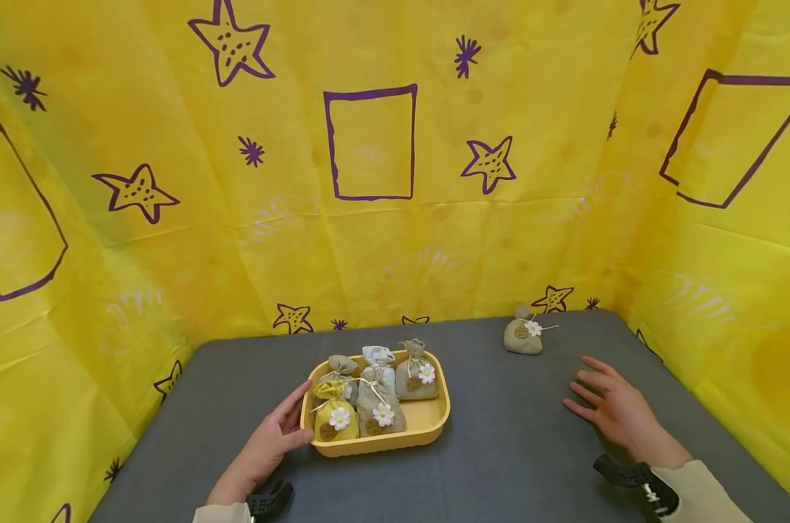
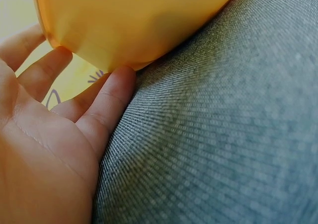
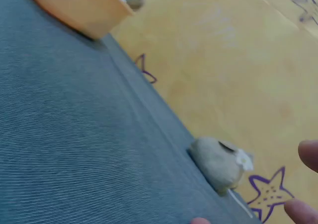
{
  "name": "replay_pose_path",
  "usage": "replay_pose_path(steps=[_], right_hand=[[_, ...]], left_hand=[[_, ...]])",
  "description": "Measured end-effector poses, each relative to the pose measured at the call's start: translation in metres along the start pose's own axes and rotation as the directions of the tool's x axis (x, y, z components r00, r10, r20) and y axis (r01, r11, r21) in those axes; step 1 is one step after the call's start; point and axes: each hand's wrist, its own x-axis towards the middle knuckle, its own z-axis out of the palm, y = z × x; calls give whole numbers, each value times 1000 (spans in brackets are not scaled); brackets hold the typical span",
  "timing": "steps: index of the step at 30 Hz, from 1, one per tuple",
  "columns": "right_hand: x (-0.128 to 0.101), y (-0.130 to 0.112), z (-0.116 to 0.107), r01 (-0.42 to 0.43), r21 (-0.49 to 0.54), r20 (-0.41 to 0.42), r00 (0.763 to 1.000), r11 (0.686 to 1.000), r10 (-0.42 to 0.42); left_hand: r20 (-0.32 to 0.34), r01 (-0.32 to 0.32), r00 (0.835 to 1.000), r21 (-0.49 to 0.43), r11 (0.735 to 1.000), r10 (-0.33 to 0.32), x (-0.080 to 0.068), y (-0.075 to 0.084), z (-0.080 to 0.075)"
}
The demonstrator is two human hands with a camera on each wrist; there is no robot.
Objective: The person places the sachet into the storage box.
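Left hand (image 1: 270, 443) rests against the near-left corner of the yellow tray (image 1: 427, 428), fingers (image 2: 107, 97) straight and relaxed, thumb at the rim, not clamped. Tray sits mid-surface toward the near edge of the grey surface (image 1: 512, 450), holding five small drawstring sachets (image 1: 378, 396), some with daisy tags. A sixth, the loose sachet (image 1: 522, 335), lies near the far edge, well apart from the tray. Right hand (image 1: 613, 410) hovers low near it, fingers spread, holding nothing. Sachet looks soft, light, cloth-skinned, likely squashy; the cinched neck or a pinch across the body seems the surest hold.
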Motion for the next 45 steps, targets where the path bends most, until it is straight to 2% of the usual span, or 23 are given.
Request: replay_pose_path(steps=[3, 7, 15, 21, 27, 39, 45], right_hand=[[5, 0, -5, -26, 33, 33, 999, 999, 25], [13, -4, -7, -34, 27, 53, 998, 999, 32], [41, -17, -6, -83, 31, 49, 995, 996, 81], [61, -23, -4, -96, -48, 52, 994, 994, 99], [83, -25, -1, -72, -155, 74, 994, 985, 85], [116, -26, 16, -34, -286, 106, 992, 958, 67], [125, -26, 22, -40, -389, 105, 991, 921, 88]], left_hand=[[3, 3, 1000, -10, 1000, -3, 0, -1, 0], [-1, 0, 1000, -6, 1000, 0, 0, -2, 0], [6, -3, 1000, -9, 1000, 3, -1, 0, 1], [7, 4, 1000, -18, 1000, -4, -1, 0, 2], [3, -11, 1000, -6, 1000, 11, 0, -1, 1], [12, -10, 1000, -9, 1000, 10, 1, 0, 0], [2, 0, 1000, 7, 1000, 0, 2, 1, 0]])
